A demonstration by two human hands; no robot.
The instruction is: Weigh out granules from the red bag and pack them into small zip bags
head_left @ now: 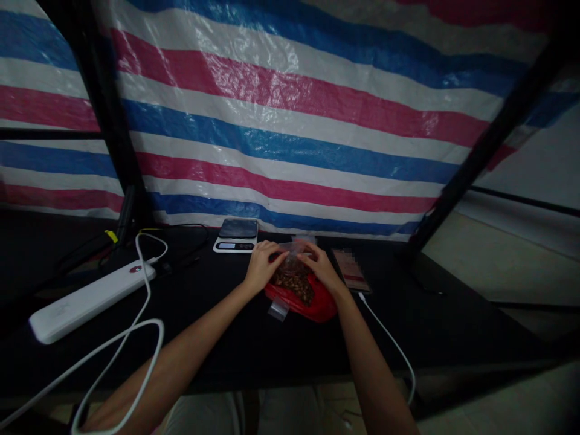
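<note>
White-edged, a scale (235,232) lies between ten and eleven o'clock from the left hand (263,263), which pinches a clear bag (293,261) at three o'clock; brown pieces (295,283) on a red bag (317,309) lie at four; the right hand (321,266) pinches the clear bag at its nine o'clock.

Red bag (317,307); brown pieces (296,283); black table (217,341); blue-white-red striped sheet (290,139).

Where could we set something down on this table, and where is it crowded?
Bare black table shows right of the white cable beside the right forearm, and between the long white device and left forearm. The middle is crowded: the left hand and right hand hold a clear bag over the red bag, near the scale.
</note>
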